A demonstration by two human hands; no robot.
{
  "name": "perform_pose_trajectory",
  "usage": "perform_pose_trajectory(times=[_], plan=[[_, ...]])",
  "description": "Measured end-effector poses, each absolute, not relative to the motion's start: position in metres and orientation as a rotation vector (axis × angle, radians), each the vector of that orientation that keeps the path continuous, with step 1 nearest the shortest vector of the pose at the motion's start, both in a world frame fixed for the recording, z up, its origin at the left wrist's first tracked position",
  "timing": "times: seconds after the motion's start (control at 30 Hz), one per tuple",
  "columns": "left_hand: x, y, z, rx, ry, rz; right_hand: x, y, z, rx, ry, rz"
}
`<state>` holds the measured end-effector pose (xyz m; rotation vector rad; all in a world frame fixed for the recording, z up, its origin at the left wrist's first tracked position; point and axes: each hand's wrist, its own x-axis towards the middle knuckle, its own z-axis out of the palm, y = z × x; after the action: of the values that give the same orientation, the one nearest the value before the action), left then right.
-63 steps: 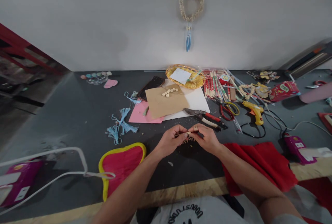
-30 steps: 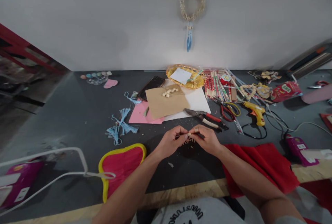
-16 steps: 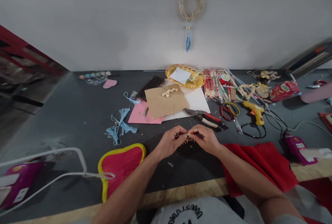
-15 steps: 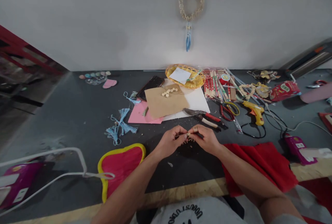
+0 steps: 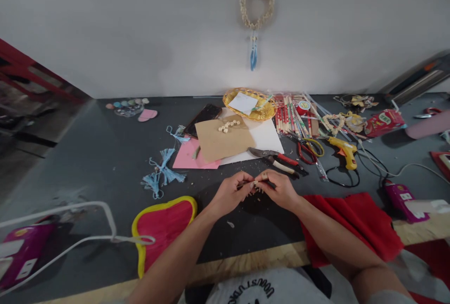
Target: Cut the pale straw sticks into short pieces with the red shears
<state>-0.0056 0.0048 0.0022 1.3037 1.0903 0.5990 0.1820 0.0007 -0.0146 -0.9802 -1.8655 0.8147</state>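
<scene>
My left hand (image 5: 232, 193) and my right hand (image 5: 279, 189) meet over the dark table (image 5: 242, 247), fingers closed in a pinch. Between the fingertips is a small pale piece (image 5: 256, 183), too small to name, partly hidden by the fingers. Several tiny pale bits show just below the fingertips. Beyond my hands lie red-and-white-handled pruning shears (image 5: 269, 154), and a brown paper sheet (image 5: 214, 142) with a row of cream beads (image 5: 228, 126) on it.
Blue tassels (image 5: 165, 165) and a yellow-edged red fabric piece (image 5: 163, 229) lie left. Right are scissors (image 5: 309, 149), a yellow glue gun (image 5: 344, 151) with its cable, and red cloth (image 5: 355, 224). A wicker basket (image 5: 260, 115) stands at the back; a bead heart (image 5: 242, 11) hangs on the wall.
My hands keep nearly the same pose and hold the same small piece. The view has shifted very slightly; nothing on the table has visibly been moved.
</scene>
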Motion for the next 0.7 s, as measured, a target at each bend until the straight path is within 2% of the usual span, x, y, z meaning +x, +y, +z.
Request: perform_pose_trajectory(times=[0.33, 0.7], plan=[[-0.0071, 0.0063, -0.0001, 1.405, 1.17, 0.619, 0.1849, 0.0034, -0.0193, -0.997, -1.952, 0.829], [-0.0093, 0.0129, -0.0005, 1.228, 1.278, 0.795, 0.1898, 0.0074, -0.0217, -1.017, -2.195, 0.575]])
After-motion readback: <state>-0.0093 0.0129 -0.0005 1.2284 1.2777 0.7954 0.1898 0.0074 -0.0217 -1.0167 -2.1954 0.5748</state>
